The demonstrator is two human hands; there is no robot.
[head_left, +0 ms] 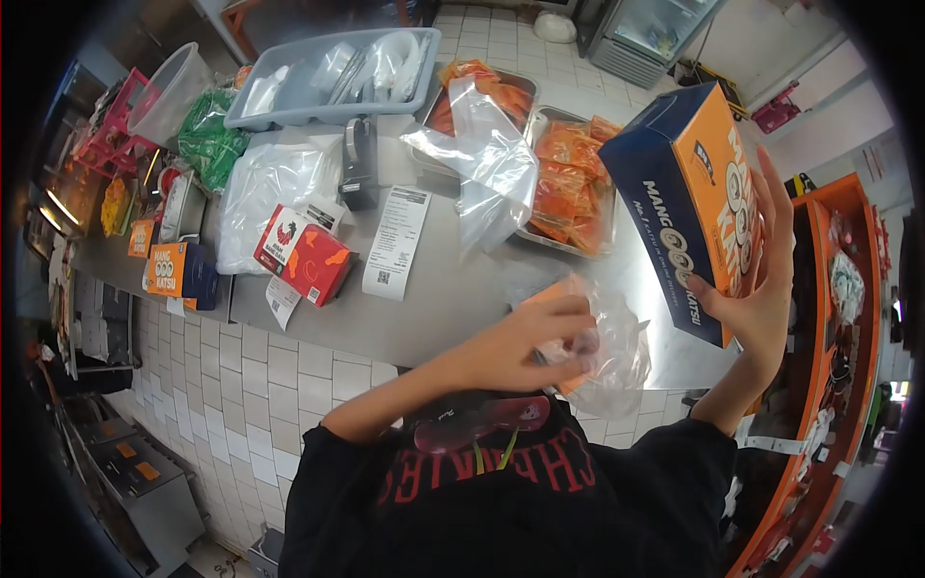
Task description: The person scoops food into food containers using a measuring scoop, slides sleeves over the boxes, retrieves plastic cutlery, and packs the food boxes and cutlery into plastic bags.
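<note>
Right hand [759,313] gripping rectangular cardboard box [660,217]; left hand [535,337] touching crinkled plastic bag [624,349].

Person's wearing a blk. T-shirt [511,535]. Red caps lettering [564,458] is running across the chest, partly covered, so full wording isn't reading clearly. A glossy, dk. reddish, see-thru pc. [462,429] w/ two rounded lobes is lying by the lettering, bearing small marks too blurry to ID. Thin yel.-grn. strips [505,455] are showing next to it. L. sleeve [313,467] & R. sleeve [689,448], both short & plain blk., are leaving the forearms [400,390] uncovered. L. hand [535,337] & R. hand [761,289] are showing bare.
</note>
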